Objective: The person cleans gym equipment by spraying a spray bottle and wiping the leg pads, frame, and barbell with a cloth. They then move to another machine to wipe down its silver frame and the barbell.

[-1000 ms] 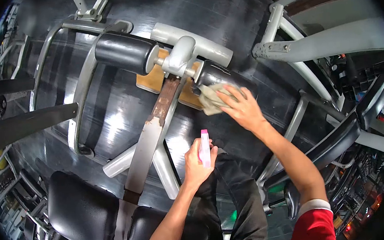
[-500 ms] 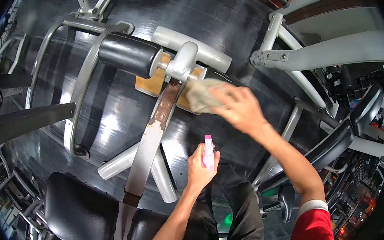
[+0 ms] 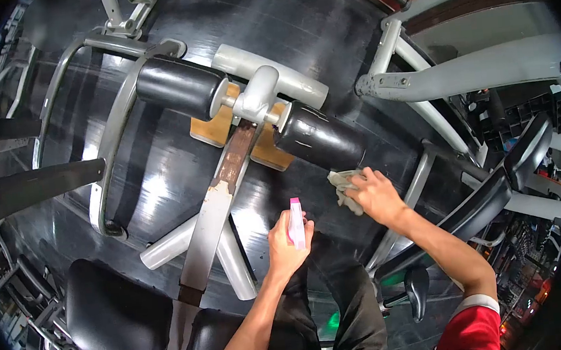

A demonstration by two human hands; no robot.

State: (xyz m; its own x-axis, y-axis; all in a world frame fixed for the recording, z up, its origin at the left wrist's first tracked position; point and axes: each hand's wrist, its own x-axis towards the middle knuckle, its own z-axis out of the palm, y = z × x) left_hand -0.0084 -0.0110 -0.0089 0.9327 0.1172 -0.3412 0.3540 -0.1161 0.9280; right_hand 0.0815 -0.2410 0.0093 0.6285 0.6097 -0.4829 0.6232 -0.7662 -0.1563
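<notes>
My left hand is closed around a pink-and-white spray bottle, seen from above, low in front of my legs. A crumpled greyish cloth is bunched in the fingers of my right hand. The cloth is right at the lower outer end of a black padded roller. A matching roller sits on the other side of the grey metal post that carries both. Below them runs a grey beam with worn, rusty-brown paint near its top.
Black seat pads are at the lower left. Wooden foot plates lie beneath the rollers. Bent metal tubing stands at the left. Another machine's thick grey frame and padded bench take up the right side.
My right hand has moved right and down with the cloth, from the roller's inner end to its outer end, uncovering the roller. The left hand still holds the spray bottle.
</notes>
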